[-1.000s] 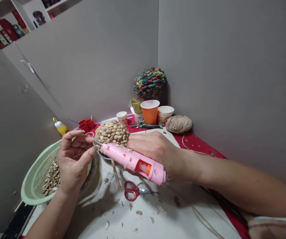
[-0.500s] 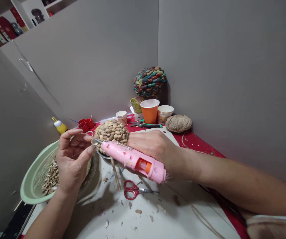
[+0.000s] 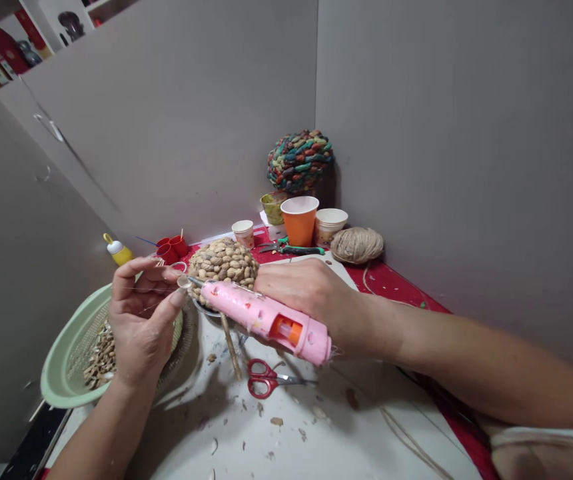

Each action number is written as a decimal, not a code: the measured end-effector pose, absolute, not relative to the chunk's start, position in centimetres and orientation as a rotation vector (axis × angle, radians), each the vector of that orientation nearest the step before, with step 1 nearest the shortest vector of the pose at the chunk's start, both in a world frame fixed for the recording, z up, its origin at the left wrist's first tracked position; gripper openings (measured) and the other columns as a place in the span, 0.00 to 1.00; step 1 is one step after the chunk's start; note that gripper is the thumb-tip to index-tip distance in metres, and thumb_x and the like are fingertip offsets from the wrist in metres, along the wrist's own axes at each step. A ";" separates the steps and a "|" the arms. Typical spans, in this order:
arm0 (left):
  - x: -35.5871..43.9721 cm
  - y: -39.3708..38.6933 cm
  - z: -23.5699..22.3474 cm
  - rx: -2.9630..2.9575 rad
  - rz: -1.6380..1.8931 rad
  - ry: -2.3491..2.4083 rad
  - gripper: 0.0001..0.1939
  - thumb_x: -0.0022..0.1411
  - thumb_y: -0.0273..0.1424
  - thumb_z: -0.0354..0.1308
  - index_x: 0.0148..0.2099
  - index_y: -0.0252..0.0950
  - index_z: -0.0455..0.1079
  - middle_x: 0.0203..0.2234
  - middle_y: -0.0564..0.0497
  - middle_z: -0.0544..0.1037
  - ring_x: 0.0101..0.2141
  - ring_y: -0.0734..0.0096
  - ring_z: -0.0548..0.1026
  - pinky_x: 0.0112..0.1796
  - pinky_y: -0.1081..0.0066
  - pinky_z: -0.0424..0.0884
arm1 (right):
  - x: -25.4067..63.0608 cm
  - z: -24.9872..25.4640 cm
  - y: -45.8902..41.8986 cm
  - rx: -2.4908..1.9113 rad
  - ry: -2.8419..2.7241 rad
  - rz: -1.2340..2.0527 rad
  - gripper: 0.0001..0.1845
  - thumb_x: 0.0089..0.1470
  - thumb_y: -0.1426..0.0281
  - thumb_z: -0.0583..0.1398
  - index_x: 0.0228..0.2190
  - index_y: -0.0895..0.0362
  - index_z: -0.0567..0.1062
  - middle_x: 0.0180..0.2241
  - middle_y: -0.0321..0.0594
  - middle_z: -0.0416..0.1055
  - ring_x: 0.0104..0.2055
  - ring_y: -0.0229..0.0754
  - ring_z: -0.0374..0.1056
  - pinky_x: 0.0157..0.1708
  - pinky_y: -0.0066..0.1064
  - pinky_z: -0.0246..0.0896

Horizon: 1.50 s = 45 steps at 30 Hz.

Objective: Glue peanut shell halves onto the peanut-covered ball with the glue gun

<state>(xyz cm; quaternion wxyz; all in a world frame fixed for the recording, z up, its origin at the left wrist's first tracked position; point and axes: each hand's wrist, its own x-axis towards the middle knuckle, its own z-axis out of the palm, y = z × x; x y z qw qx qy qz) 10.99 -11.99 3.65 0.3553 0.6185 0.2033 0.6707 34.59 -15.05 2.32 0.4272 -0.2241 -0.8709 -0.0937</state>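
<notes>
Head view: white board (image 3: 346, 443) gives way to red cloth (image 3: 396, 283) along its right and far sides, with 2 grey walls (image 3: 206, 133) meeting behind. At the left edge sits a green basin (image 3: 56, 363); between the forearms, the board carries scissors (image 3: 261, 387) and scraps (image 3: 276, 421). Just beyond the hands stands a nut-covered ball (image 3: 224, 257), hemming them in on the far side.

The left hand (image 3: 144, 317) is raised, palm turned inward, thumb and forefinger pinching a small shell (image 3: 184, 283) (the other fingers curl loosely). From the right, knuckles up, the right hand (image 3: 306, 290) wraps the pink glue gun (image 3: 241, 308), fingers pressed together. Its tip points at the shell, perhaps touching; the overlap makes it hard to tell.
</notes>
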 end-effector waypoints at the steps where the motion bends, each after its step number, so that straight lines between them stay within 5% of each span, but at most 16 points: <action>1: 11.0 -12.0 3.7 1.598 1.740 0.523 0.21 0.49 0.25 0.76 0.46 0.45 0.78 0.32 0.55 0.81 0.34 0.76 0.79 0.40 0.77 0.78 | 34.6 2.3 -15.0 -0.557 -2.174 -0.237 0.12 0.60 0.69 0.55 0.25 0.57 0.61 0.24 0.33 0.58 0.26 0.33 0.50 0.27 0.28 0.43; 45: 11.1 -11.6 2.5 1.780 1.763 0.564 0.23 0.54 0.22 0.72 0.50 0.45 0.74 0.36 0.55 0.83 0.38 0.77 0.81 0.41 0.78 0.77 | 34.4 2.2 -14.8 -0.550 -2.165 -0.289 0.15 0.62 0.69 0.51 0.23 0.57 0.59 0.22 0.33 0.55 0.25 0.33 0.47 0.25 0.28 0.42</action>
